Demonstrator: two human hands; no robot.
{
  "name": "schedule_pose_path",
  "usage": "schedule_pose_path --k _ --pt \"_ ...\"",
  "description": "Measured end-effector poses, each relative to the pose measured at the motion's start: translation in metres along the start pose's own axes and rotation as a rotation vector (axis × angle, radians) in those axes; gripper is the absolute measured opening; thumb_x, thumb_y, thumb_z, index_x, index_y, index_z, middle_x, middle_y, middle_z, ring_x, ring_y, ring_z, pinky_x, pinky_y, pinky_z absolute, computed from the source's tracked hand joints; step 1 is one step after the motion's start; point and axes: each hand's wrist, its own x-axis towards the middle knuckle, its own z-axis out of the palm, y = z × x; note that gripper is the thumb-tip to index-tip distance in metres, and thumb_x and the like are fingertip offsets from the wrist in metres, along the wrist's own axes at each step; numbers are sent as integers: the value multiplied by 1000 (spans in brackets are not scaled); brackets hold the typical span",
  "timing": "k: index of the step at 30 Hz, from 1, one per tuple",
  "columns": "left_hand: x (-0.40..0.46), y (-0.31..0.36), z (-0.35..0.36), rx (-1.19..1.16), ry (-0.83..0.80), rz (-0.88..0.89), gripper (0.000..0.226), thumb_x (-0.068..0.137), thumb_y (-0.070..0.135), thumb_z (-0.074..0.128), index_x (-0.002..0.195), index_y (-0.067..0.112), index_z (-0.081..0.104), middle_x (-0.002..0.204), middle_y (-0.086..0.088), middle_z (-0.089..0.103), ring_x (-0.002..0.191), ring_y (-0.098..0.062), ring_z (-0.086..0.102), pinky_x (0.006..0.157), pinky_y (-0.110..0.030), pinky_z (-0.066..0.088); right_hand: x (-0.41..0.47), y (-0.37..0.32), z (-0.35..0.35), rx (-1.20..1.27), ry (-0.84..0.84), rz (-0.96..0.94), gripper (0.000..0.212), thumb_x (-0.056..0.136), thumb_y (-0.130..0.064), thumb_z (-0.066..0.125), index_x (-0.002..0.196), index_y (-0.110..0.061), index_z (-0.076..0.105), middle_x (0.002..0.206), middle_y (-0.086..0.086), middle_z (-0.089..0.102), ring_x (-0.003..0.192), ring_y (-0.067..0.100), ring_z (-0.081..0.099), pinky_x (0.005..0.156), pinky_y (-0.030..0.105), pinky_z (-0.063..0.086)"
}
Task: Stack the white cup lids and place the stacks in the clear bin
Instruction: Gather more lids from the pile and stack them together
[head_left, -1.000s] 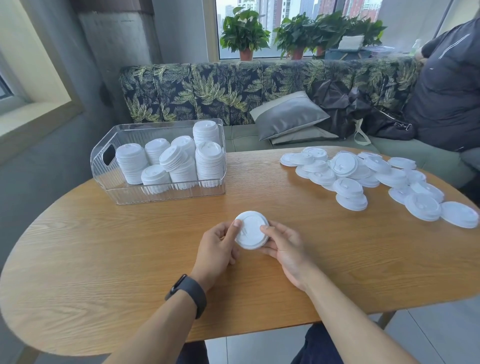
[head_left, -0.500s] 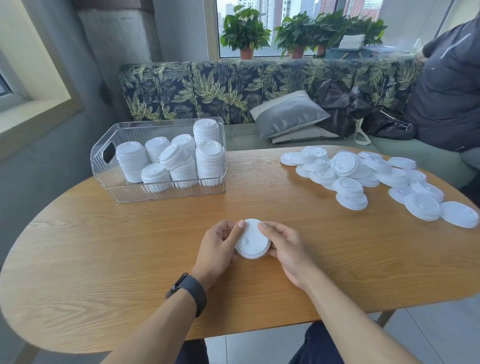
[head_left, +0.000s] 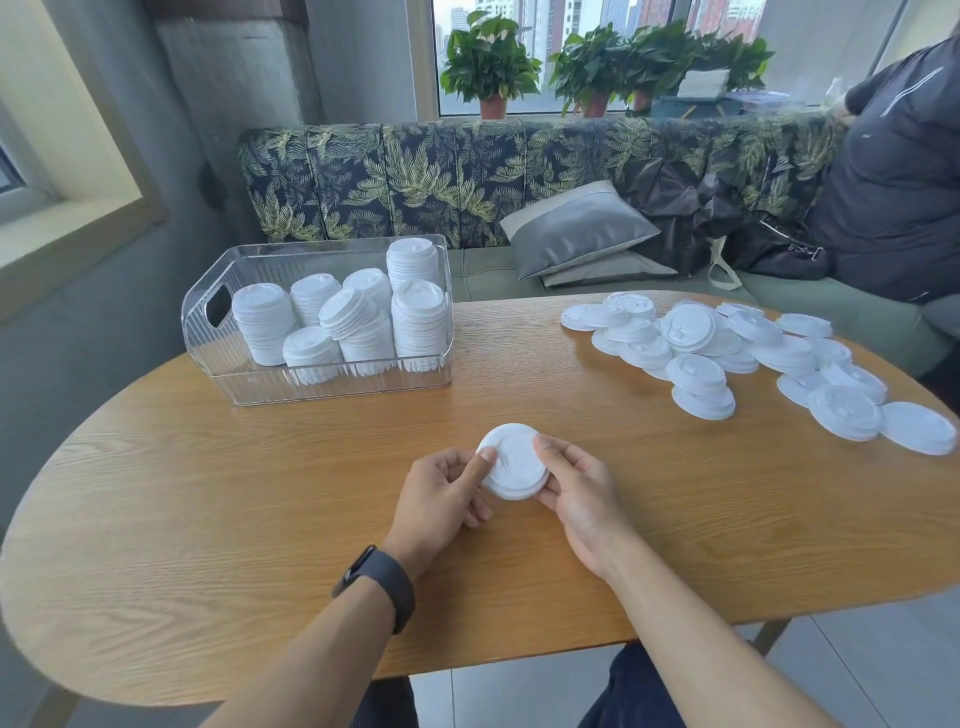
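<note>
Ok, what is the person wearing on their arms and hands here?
Both forearms are bare, with no sleeves in view. The left hand has a dark band with a dark rectangular face at its wrist. The right hand shows no glove, ring or band.

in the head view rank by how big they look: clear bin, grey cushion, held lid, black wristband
1. clear bin
2. grey cushion, farther off
3. held lid; black wristband looks about alike, both near the camera

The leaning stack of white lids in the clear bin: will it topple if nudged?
Probably. That tilted stack of white plastic lids already leans on its neighbours, so a push would likely slide its top lids off. The lids look thin and light; the clear plastic bin wall should contain them.
</note>
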Motion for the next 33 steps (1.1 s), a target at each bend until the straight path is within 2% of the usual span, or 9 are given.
schedule_pose_path --k 5,11,13,17,18,22,25,29,33 --pt "2 -2 1 10 -8 -14 42 98 52 61 104 12 74 68 -17 73 57 -19 65 58 -29 53 -1 1 1 -30 26 -40 22 102 -21 63 116 -5 71 114 15 77 109 25 72 86 32 61" --pt "11 9 21 9 -23 -41 35 103 44 58 108 12 71 74 3 74 64 -22 71 51 -27 52 4 3 -12 -180 245 -211 34 101 -31 63 132 -17 64 123 -4 71 115 13 69 98 36 58" --pt "16 12 33 11 -19 -38 32 103 43 58 109 13 69 76 3 74 63 -22 71 50 -27 52 10 -2 -28 -299 330 -298 34 98 -34 63 130 -21 66 121 -10 71 116 12 68 103 40 55" --pt "33 18 60 7 -29 -37 34 104 42 57 111 10 68 84 -5 74 62 -24 71 47 -28 51 22 -28 -73 -459 497 -406 27 99 -13 62 126 -17 65 119 -1 70 111 13 67 91 12 48" --pt "38 19 68 7 -33 -37 35 104 42 58 112 10 67 84 -4 74 62 -25 71 46 -28 51 26 -34 -84 -505 534 -416 29 99 -11 61 127 -16 64 122 0 69 111 13 65 90 13 47" --pt "60 25 99 -1 -57 -39 35 104 41 57 113 8 65 85 -5 72 61 -24 70 47 -29 52 43 -51 -122 -627 666 -461 35 97 -11 60 131 -17 61 129 -4 55 124 17 55 107 37 45" --pt "79 27 123 -20 -72 -31 37 104 40 58 112 4 64 84 -8 72 61 -27 70 47 -30 53 57 -60 -139 -738 710 -476 40 94 -14 63 134 -16 57 140 -3 48 135 20 45 106 30 39" --pt "105 27 151 -44 -87 -24 39 104 41 59 109 3 64 84 -16 74 62 -31 70 47 -31 53 82 -69 -152 -926 739 -480 56 86 -28 73 137 -14 55 144 0 49 133 24 43 112 44 41" --pt "130 27 170 -58 -82 -13 39 104 41 59 106 3 63 91 -24 74 60 -29 70 45 -30 52 107 -78 -161 -1066 796 -433 75 83 -52 75 143 -14 51 148 3 49 136 26 41 113 44 37"
